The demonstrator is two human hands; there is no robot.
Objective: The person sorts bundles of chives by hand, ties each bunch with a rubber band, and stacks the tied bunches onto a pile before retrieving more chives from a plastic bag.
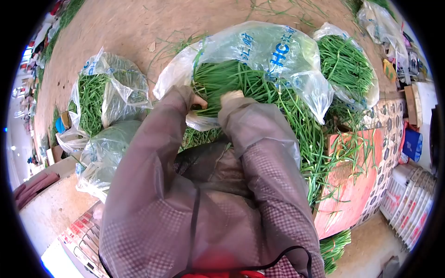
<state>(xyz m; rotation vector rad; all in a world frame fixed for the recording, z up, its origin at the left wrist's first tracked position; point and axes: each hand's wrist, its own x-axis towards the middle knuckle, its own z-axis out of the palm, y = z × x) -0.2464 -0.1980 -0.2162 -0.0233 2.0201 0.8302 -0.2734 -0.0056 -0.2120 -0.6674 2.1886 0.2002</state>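
Note:
A large clear plastic bag (222, 44) with blue lettering lies open in front of me, filled with long green chives (232, 76). My left hand (199, 103) is at the near left end of the chives, its fingers curled round them. A small dark object (196, 107) shows by the left fingers; I cannot make out what it is. My right hand (232, 96) rests against the chives just to the right, its fingers hidden behind the sleeve and leaves. Loose chives (308, 143) spill down on the right of my right arm.
Another bag of chives (345, 67) stands at the right, one bag (92, 99) at the left. Nearer on the left lies a crumpled clear bag (109, 148). A reddish board (347, 185) with scattered leaves is on the right, beside stacked white crates (408, 199). Chives litter the dirt floor (116, 28).

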